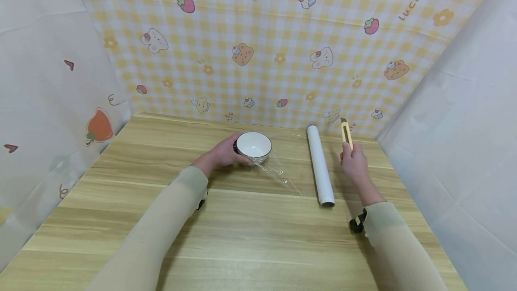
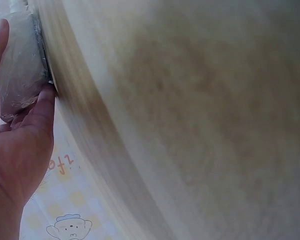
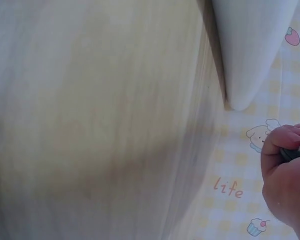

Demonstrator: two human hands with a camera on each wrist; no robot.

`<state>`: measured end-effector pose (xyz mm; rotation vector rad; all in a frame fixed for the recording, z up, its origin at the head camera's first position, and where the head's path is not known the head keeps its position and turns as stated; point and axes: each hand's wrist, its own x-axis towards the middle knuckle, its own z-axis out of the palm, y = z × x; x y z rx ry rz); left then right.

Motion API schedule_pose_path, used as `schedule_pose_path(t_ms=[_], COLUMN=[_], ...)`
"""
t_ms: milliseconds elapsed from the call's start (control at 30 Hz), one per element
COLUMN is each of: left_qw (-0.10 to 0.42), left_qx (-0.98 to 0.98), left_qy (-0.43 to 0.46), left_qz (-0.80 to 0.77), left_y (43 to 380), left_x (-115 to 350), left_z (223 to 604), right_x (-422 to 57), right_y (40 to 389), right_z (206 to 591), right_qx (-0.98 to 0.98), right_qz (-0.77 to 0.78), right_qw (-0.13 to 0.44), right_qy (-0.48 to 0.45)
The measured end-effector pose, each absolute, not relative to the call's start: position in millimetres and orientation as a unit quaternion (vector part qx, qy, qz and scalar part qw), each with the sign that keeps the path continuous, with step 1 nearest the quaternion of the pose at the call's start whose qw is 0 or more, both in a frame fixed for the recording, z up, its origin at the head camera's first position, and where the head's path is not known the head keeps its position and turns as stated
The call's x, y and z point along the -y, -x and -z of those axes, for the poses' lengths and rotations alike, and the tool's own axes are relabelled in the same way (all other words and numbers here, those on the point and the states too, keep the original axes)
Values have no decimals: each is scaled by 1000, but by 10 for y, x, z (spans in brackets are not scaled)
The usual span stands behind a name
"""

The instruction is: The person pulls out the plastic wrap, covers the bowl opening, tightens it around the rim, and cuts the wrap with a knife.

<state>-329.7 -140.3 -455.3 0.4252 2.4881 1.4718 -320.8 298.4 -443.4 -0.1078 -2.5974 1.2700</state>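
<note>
A white bowl (image 1: 253, 145) with a dark rim stands near the back of the table, its hollow facing up. My left hand (image 1: 227, 151) grips it from the left side, thumb at the front. Clear plastic wrap (image 1: 281, 177) trails from the bowl toward the lower right; in the left wrist view, crinkled film covers the bowl's outside (image 2: 21, 70). On the right, my right hand (image 1: 354, 160) holds a yellow utility knife (image 1: 346, 132) with its dark tip pointing up and away. In the right wrist view, the curled fingers (image 3: 282, 142) hide most of the knife.
A long white roll of plastic wrap (image 1: 320, 165) lies on the wooden table (image 1: 242, 237) between the bowl and my right hand. A yellow checked cloth (image 1: 258, 57) hangs behind the table, with pale cloth walls at both sides.
</note>
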Motion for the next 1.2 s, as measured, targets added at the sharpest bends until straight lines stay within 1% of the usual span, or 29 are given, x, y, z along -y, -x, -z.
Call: schedule_pose_path(t_ms=[167,267,367,567,700,900,1200], left_qw=[110,110,111,110,112,113,115], left_qx=[-846,-846,-845,-845,-842,-841,-841], left_qy=[-144,-144,-144,-143,-147,-144,-140], left_qz=[-501,-501,-503,-503,-508,-509,-510], left_y=[3281,3273,3268,3270,3266,3271,3266], left_x=[1403,1406,1410,1421,1412,1408,1413], left_z=[4537,4532,4532,4540,4538,4541,4539], right_x=[-2984,-2983,-2984,-2993,-3001,-2983,-2956], right_y=[3220,3229,3233,3237,3237,3221,3197], right_z=[4412,4406,4395,4400,4402,4426,4378], right_qx=[850,837,830,841,837,856,884], right_qz=[-521,-544,-553,-532,-538,-503,-451], right_qw=[72,61,63,92,97,117,121], right_qy=[35,23,15,16,24,24,31])
